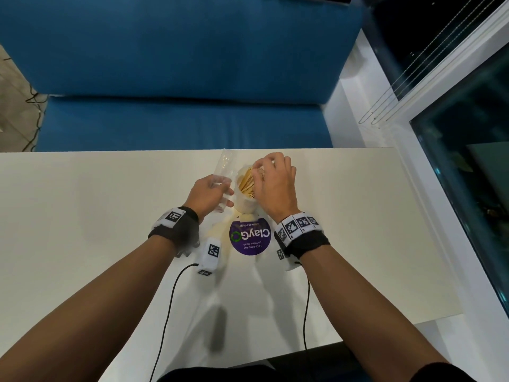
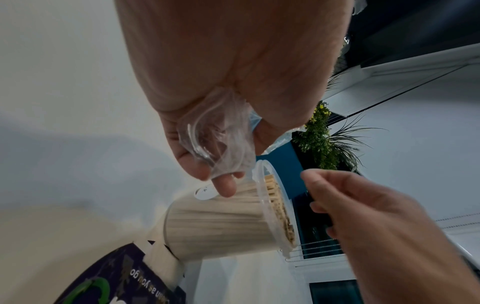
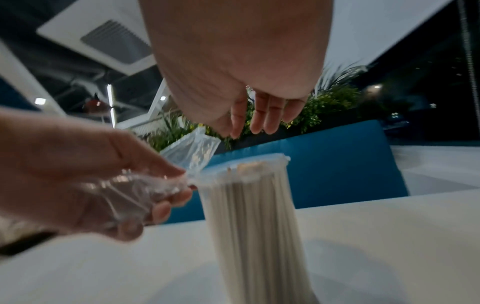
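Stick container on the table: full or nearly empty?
Full. The clear container is packed with wooden sticks up to its rim, dense along its wall in both wrist views; the right hand reaches over its top.

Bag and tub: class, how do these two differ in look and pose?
The bag is limp and crumpled; the tub is rigid and round. The left hand grips the bag above the table; the tub stands upright on it. The tub is packed with sticks; the bag looks empty. Both are clear plastic.
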The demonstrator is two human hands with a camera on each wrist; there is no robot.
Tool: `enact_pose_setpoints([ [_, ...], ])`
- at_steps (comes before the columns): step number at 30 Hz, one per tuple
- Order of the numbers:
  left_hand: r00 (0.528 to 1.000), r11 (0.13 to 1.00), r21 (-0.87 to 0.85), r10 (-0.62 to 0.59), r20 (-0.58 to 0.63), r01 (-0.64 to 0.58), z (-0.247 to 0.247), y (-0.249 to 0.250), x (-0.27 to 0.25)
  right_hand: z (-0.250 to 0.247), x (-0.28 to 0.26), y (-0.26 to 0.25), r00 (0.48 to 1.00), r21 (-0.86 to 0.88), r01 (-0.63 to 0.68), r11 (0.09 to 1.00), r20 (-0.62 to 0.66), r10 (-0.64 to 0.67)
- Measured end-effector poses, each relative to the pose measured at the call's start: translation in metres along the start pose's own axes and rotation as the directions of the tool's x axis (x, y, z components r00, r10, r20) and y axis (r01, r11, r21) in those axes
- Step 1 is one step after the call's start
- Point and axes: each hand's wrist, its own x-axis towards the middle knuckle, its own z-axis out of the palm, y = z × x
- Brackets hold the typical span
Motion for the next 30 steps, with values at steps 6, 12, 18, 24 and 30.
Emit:
enact_pose_setpoints([
  [6, 0.995, 0.994, -0.057, 0.099, 0.029, -0.098, -0.011, 0.0, -0.023, -0.017, -0.005, -0.025, 0.956, 0.537, -0.293, 0.791, 0.149, 0.252],
  [12, 0.974, 0.986, -0.09, 0.155, 0.167, -0.142, -0.034, -0.006, -0.059, -0.019, -0.004, -0.044, 0.923, 0.633, -0.338, 0.697, 0.367, 0.115],
  [18, 0.951, 0.989, -0.119, 0.116, 0.287, -0.085, -0.044, -0.025, -0.094, -0.024, -0.018, -0.053, 0.94, 0.707, -0.341, 0.62, 0.278, 0.2],
  [24, 0.974, 0.984, -0.163, 0.108, 0.2, -0.075, -0.042, -0.04, -0.113, -0.021, -0.06, -0.068, 0.879, 0.672, -0.465, 0.576, 0.428, 0.21],
  [30, 0.968, 0.993, -0.073, 0.105, 0.228, -0.091, -0.047, -0.05, -0.126, -0.016, -0.104, -0.073, 0.914, 0.671, -0.381, 0.636, 0.377, 0.149],
])
